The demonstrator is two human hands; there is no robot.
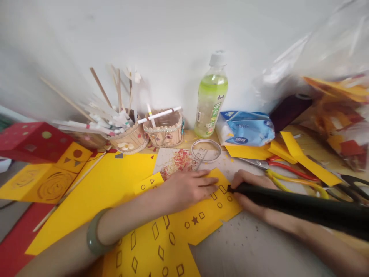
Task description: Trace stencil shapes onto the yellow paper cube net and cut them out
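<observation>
My left hand [187, 188], a green bangle on its wrist, lies flat with fingers stretched over a yellow card sheet [207, 227]. Small dark shapes mark this sheet: outlined circles and rectangles, and a filled star. At its right edge, my right hand [250, 188] is closed around a long black tapered tool [288, 200]. Its narrow tip points at a drawn rectangle; I cannot tell what kind of tool it is, or whether it touches the card. Another yellow sheet [150, 246] with larger outlined shapes lies under my left forearm.
Behind the hands are a metal ring [206, 160], a bottle [211, 96], a blue tissue pack [246, 129] and two baskets of pens, one basket [164, 132] nearest the bottle. Yellow-handled scissors [296, 182] lie right. A red box [34, 142] stands left.
</observation>
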